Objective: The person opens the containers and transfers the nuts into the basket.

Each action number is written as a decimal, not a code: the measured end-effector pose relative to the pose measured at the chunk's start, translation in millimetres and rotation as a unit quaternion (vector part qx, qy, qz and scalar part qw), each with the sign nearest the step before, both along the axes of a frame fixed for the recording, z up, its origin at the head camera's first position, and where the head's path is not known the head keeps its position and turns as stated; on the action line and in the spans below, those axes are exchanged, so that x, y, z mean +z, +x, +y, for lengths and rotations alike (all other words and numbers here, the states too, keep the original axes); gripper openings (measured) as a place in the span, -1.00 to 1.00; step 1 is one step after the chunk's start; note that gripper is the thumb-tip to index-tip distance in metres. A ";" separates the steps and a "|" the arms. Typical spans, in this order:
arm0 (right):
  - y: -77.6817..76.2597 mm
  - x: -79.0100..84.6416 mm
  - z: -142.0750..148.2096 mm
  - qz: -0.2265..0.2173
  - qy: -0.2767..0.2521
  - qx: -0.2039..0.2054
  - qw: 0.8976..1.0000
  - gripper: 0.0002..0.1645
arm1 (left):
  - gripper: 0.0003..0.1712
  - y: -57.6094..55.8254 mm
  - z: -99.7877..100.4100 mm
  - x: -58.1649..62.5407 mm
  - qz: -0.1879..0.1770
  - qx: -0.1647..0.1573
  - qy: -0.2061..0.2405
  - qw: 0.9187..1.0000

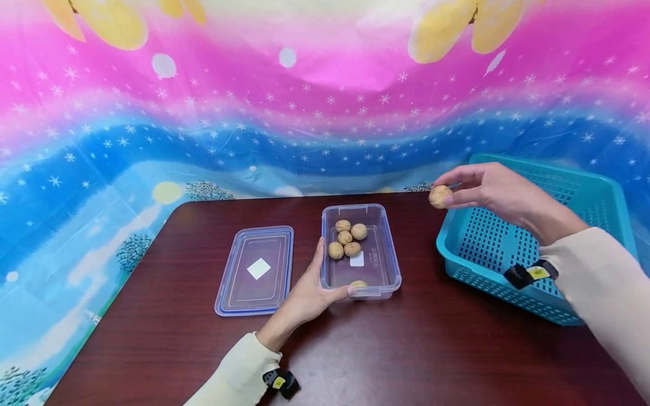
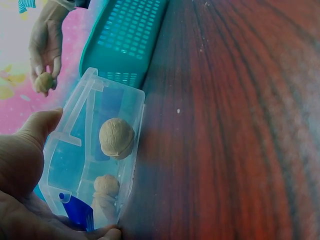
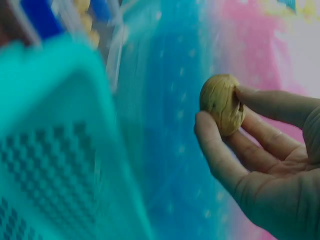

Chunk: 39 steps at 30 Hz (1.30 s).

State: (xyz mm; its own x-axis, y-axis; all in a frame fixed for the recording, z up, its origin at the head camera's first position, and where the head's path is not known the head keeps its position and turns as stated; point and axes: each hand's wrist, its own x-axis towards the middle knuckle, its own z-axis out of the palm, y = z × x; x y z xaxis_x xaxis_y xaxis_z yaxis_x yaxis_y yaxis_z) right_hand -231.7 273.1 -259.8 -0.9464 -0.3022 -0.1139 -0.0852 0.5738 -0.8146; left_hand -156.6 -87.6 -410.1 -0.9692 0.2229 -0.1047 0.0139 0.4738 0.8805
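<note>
A walnut (image 1: 439, 197) is pinched between the thumb and fingers of my right hand (image 1: 500, 192), held up near the left rim of the teal basket (image 1: 440, 242). The right wrist view shows the cracked shell of this walnut (image 3: 220, 105) at the fingertips. My left hand (image 1: 310, 290) grips a clear plastic container (image 1: 388, 248) at its near left corner, thumb over the front rim and fingers along the left side. Several walnuts (image 1: 352, 249) lie inside it, mostly toward the back left, with one walnut (image 1: 358, 284) by the front wall.
To the left of the container lies its clear lid (image 1: 274, 254), blue-edged and with a white square sticker, flat on the dark wooden table (image 1: 167, 316). The perforated basket stands at the right, under my right forearm. A patterned cloth (image 1: 325, 113) hangs behind the table.
</note>
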 end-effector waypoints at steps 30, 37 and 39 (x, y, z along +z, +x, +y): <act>-65.9 -85.6 123.8 -0.079 -0.024 -0.063 0.995 -0.45 | 0.46 -0.5 -2.0 -0.4 -0.003 -0.007 0.014 1.000; -67.9 -97.0 118.3 -0.107 -0.002 -0.051 0.993 -0.30 | 0.43 0.1 -0.8 -0.5 -0.006 0.000 -0.001 1.000; -67.6 -99.1 117.6 -0.106 0.006 -0.050 0.993 -0.27 | 0.43 0.0 -0.4 0.1 -0.003 -0.002 0.000 1.000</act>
